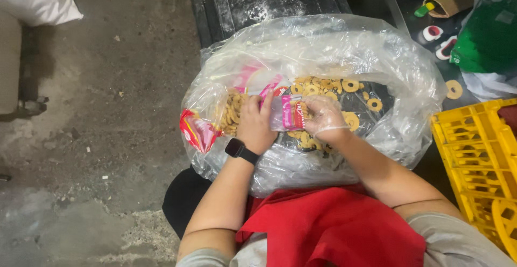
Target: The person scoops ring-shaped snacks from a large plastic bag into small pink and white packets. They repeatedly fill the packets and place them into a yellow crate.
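From the head camera, we have our left hand (254, 123) and gloved right hand (325, 117) with fingers clamped on a small pink packet (287, 113) over the ring biscuits (323, 86) in the big clear bag (377, 57). We seem mid-filling; next calls for a steady grip.

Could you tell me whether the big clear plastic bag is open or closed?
Open: the big clear bag gapes wide, both hands reaching inside among the ring-shaped biscuits.
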Tool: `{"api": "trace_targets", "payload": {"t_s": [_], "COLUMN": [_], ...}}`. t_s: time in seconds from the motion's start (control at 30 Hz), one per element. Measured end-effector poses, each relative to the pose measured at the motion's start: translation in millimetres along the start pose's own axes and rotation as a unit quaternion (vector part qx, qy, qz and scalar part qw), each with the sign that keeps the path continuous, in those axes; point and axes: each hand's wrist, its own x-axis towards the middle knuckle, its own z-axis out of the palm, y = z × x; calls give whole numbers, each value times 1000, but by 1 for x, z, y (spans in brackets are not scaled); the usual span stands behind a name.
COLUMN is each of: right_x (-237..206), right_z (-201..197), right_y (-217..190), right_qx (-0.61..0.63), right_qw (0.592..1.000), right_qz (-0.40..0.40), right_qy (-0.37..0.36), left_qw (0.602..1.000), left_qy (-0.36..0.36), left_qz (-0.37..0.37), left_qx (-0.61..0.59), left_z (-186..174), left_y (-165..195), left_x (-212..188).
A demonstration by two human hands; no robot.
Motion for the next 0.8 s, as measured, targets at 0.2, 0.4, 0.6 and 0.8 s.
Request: {"api": "trace_targets", "payload": {"t_s": [0.2, 0.4, 0.6, 0.8], "right_x": [6, 0, -1, -4], "right_z": [1, 9, 1, -9], "right_y": [6, 27, 30, 31], "right_qx": [296, 433, 492, 456], "right_qw": [931, 848, 809, 845], "right_qz": [169, 263, 286, 239], "right_qy": [-128, -154, -149, -144], "left_qw": [999, 988, 701, 493], "left_qy": [44, 16, 146, -75], "left_qz": [12, -47, -158, -252], "left_qx": [-27, -148, -680, -829], "left_z": [-6, -14, -5, 9], "left_y": [9, 21, -2, -13], "left_x": [3, 0, 17, 5]}}
